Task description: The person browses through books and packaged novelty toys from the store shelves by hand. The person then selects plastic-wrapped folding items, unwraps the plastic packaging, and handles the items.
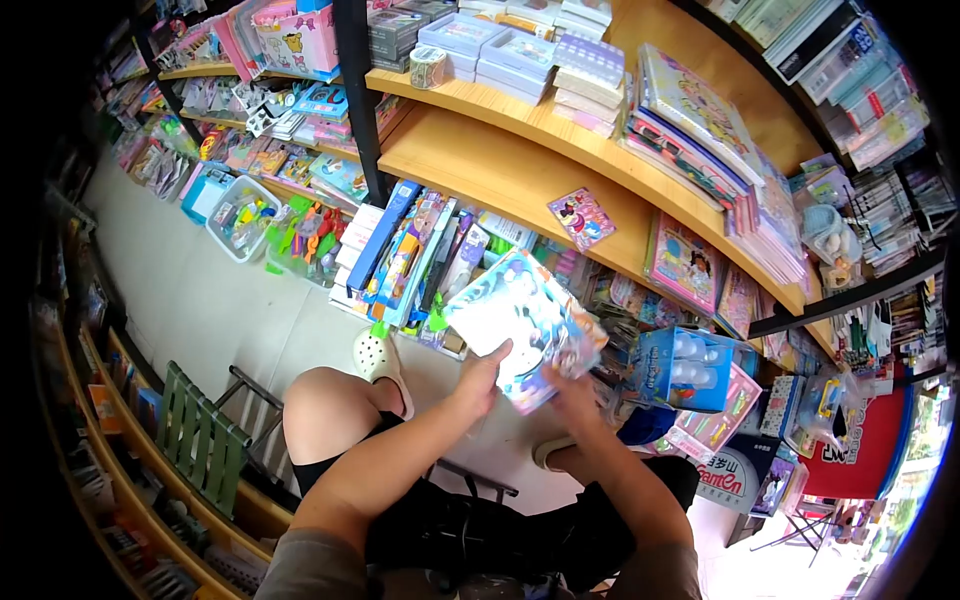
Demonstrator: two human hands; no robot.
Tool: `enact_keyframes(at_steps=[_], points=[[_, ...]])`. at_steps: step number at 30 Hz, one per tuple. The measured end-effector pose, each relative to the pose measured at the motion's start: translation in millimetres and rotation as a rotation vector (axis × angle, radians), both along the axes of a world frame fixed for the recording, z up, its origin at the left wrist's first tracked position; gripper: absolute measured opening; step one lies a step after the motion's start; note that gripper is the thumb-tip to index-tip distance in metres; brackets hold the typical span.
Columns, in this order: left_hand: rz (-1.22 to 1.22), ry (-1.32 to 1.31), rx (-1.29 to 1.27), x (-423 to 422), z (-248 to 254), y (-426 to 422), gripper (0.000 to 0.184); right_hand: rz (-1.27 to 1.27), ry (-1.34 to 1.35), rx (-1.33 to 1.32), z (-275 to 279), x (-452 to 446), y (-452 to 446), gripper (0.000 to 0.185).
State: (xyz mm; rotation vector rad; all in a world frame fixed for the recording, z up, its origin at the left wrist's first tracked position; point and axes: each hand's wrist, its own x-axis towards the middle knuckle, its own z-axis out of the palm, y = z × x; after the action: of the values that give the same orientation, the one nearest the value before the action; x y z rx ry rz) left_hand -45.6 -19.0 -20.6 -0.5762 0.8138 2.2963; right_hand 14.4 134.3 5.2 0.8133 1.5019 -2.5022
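A glossy, flat cartoon booklet (530,325) in blue, white and orange is held tilted in front of the shelves; whether it is one or a stack I cannot tell. My left hand (482,380) grips its lower left edge, thumb lying on the cover. At the lower right edge, my right hand (575,400) is closed on it too, slightly blurred, with some fingers hidden. Just beyond, a pink cartoon booklet (581,218) lies on the wooden shelf (470,165).
Boxed goods (400,255) stand upright below the shelf. A blue box (685,368) with white bottle-like items stands to the right, near a red panel (850,440). At left are a clear plastic bin (240,222) and a green folding stool (200,440). Book stacks (700,130) fill the upper shelf.
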Motion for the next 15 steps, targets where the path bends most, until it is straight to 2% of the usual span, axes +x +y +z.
enact_keyframes(at_steps=[1,2,3,6,7,10,11,12,14,15], points=[[0.022,-0.029,-0.022,-2,19,-4,0.037,0.03,-0.002,-0.028,16,11,-2,0.057],[0.055,0.013,-0.002,-3,22,-4,0.035,0.062,-0.003,-0.057,34,22,-5,0.058],[0.023,0.067,-0.02,-4,26,-4,0.034,0.094,-0.005,-0.086,46,29,-4,0.059],[-0.098,0.168,-0.023,-6,41,-9,0.032,0.25,0.211,-0.253,67,48,37,0.063],[-0.148,0.189,-0.015,-4,44,-12,0.031,0.205,0.166,-0.198,66,49,46,0.072],[-0.355,0.357,-0.209,6,47,-14,0.043,0.147,0.087,-0.262,62,39,61,0.062],[-0.432,0.468,-0.248,10,49,-13,0.05,0.085,-0.026,-0.225,30,35,62,0.057],[-0.509,0.465,-0.295,14,53,-13,0.049,0.067,-0.124,0.029,67,29,31,0.053],[-0.388,0.431,-0.255,19,39,-8,0.047,0.02,0.068,0.334,13,34,19,0.05],[-0.388,0.304,-0.174,16,43,-9,0.046,0.021,0.105,0.387,7,31,16,0.049]])
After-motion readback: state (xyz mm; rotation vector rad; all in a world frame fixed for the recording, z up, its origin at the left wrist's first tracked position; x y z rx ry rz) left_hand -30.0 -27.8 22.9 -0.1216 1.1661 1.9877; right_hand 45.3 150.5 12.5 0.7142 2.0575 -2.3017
